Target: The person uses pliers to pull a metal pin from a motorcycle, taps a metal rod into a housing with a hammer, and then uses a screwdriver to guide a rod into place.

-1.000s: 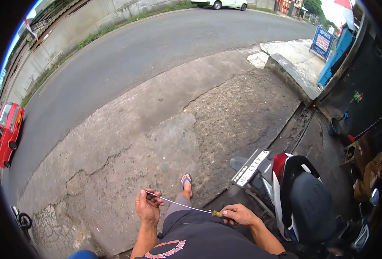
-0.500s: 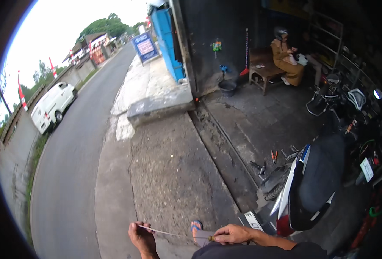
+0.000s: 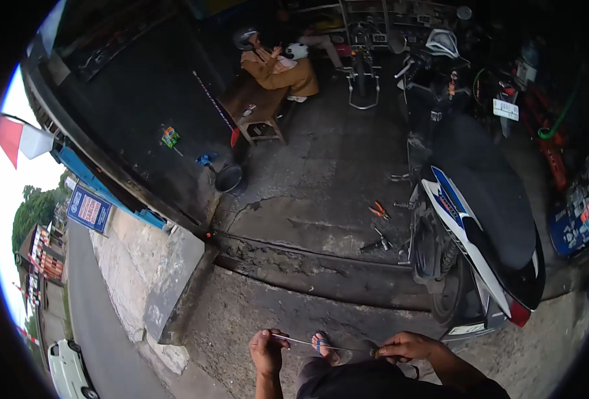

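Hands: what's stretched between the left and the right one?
In the head view, a thin wire spans from the left hand to the right hand, passing over the sandalled foot.

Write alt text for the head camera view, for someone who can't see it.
A person's left hand and right hand hold a thin rod stretched between them, above a sandalled foot. Ahead, a parked scooter stands on a workshop's concrete floor, with pliers lying nearby.

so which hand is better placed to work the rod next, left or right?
Probably right. The right hand grips the rod at its handle end; the left hand only pinches the thin tip, steadying it.
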`<act>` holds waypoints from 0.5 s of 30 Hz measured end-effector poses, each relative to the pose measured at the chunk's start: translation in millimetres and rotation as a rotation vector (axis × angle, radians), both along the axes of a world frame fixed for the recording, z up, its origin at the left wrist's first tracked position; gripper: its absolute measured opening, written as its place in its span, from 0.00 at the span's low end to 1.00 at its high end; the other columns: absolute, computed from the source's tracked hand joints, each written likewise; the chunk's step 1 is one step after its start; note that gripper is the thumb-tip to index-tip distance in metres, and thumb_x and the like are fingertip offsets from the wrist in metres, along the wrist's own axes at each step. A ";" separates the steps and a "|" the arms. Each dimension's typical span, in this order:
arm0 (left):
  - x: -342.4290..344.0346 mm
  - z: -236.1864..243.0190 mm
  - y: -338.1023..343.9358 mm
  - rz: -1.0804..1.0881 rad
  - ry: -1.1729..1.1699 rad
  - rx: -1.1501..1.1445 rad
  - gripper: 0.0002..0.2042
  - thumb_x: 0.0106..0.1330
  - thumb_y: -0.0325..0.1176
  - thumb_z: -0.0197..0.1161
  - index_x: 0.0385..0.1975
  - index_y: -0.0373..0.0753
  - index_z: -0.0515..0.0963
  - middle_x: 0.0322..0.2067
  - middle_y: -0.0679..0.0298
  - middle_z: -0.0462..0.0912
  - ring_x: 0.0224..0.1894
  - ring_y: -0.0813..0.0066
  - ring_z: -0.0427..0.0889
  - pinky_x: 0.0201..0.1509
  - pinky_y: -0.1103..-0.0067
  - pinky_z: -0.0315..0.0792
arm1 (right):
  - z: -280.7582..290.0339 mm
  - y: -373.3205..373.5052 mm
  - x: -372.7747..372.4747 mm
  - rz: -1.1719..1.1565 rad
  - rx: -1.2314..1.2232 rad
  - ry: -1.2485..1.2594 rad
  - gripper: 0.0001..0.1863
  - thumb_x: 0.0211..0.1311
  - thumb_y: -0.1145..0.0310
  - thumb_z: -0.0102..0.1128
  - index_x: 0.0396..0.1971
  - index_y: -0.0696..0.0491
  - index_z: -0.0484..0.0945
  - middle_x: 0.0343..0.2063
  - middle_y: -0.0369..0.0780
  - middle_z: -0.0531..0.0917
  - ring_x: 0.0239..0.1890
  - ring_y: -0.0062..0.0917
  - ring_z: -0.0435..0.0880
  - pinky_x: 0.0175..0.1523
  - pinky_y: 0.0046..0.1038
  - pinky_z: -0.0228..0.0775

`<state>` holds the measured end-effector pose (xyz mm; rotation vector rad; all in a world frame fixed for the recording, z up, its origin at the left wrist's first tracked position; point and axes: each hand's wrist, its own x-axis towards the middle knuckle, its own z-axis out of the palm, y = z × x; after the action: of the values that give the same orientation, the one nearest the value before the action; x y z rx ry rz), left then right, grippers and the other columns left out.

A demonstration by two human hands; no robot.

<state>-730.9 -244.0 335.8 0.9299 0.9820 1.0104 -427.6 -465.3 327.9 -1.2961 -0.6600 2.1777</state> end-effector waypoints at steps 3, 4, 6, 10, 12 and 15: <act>39.8 1.2 101.9 -0.361 0.167 -0.078 0.19 0.73 0.43 0.59 0.32 0.30 0.81 0.24 0.51 0.85 0.22 0.64 0.82 0.30 0.72 0.77 | 15.8 1.2 -44.5 -0.381 -0.044 -0.040 0.23 0.74 0.48 0.60 0.50 0.52 0.85 0.28 0.31 0.83 0.27 0.12 0.77 0.30 0.20 0.69; 63.7 0.1 122.8 -0.423 0.216 -0.111 0.19 0.73 0.43 0.59 0.32 0.30 0.81 0.24 0.51 0.85 0.22 0.64 0.82 0.30 0.72 0.77 | 30.6 5.4 -54.6 -0.440 -0.083 0.007 0.23 0.74 0.48 0.60 0.50 0.52 0.85 0.28 0.31 0.83 0.27 0.12 0.77 0.30 0.20 0.69; 110.8 -0.5 153.7 -0.712 0.189 -0.207 0.18 0.75 0.43 0.58 0.36 0.30 0.81 0.28 0.53 0.87 0.24 0.67 0.84 0.30 0.74 0.78 | 58.2 15.8 -65.8 -0.644 -0.207 -0.100 0.25 0.73 0.45 0.59 0.57 0.48 0.84 0.31 0.33 0.85 0.27 0.15 0.79 0.32 0.21 0.71; 184.1 -37.9 183.8 -0.844 0.270 -0.272 0.17 0.77 0.42 0.56 0.38 0.32 0.81 0.28 0.54 0.86 0.24 0.67 0.84 0.30 0.74 0.78 | 26.5 31.8 -85.3 -0.903 -0.214 -0.087 0.27 0.72 0.45 0.58 0.59 0.48 0.84 0.30 0.35 0.85 0.25 0.18 0.79 0.32 0.22 0.73; 215.9 -66.7 200.4 -0.755 0.370 -0.376 0.17 0.78 0.43 0.56 0.39 0.32 0.79 0.28 0.54 0.86 0.24 0.68 0.84 0.29 0.74 0.78 | -3.8 47.0 -104.2 -1.096 -0.222 -0.056 0.26 0.72 0.45 0.58 0.51 0.54 0.86 0.24 0.35 0.82 0.22 0.17 0.77 0.29 0.22 0.69; 262.4 -93.2 223.4 -0.872 0.571 -0.233 0.18 0.79 0.45 0.54 0.34 0.34 0.78 0.23 0.56 0.84 0.21 0.71 0.80 0.26 0.75 0.74 | -3.2 78.0 -101.0 -1.397 -0.346 -0.153 0.24 0.73 0.48 0.59 0.36 0.58 0.85 0.19 0.32 0.79 0.19 0.13 0.73 0.25 0.22 0.63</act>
<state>-468.5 -20.6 242.6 1.3062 0.9711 -0.1152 -528.5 -387.3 324.7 -1.4082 0.5355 1.0181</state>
